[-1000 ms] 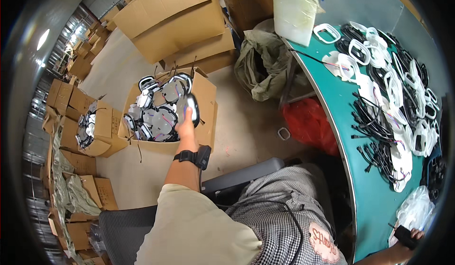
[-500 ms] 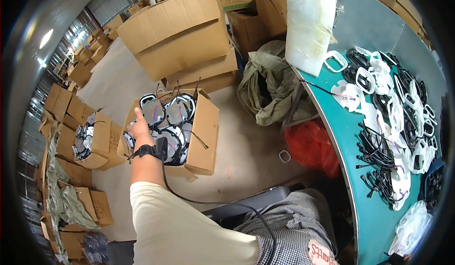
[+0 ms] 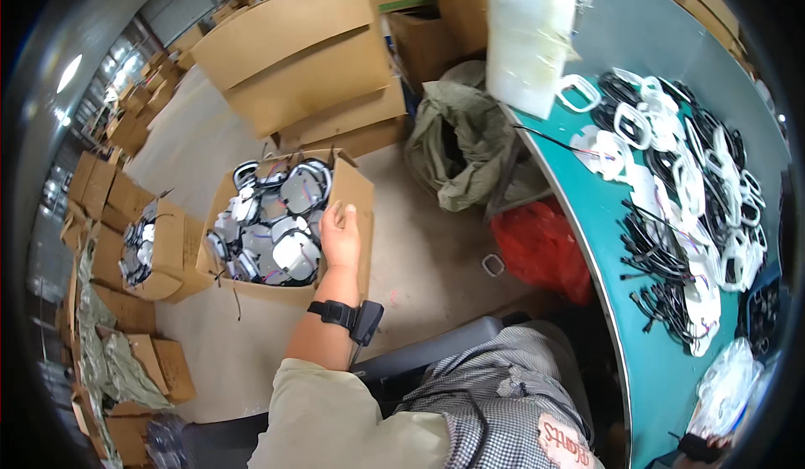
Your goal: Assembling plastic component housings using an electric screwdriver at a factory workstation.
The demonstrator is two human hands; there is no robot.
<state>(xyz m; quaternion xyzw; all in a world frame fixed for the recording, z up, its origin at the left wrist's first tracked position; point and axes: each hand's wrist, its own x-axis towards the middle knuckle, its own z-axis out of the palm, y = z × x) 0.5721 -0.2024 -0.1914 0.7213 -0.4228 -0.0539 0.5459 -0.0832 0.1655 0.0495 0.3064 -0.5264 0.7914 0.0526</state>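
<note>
My left hand is over the right wall of an open cardboard box on the floor. Its thumb and a finger show apart, and nothing is visible between them; the other fingers are partly hidden. A black strap with a small device sits on the left wrist. Inside the box lie several grey and white rounded parts with black rings and thin wires. My right hand does not show.
At right, a green-topped bench carries white frames, black cable bundles and a clear plastic bag. A red bag and a grey-green sack stand beside it. More cardboard boxes are behind and at left.
My left hand has moved right from the box's left part to its right wall. A white rounded part now shows on top of the pile. The whole view has shifted slightly.
</note>
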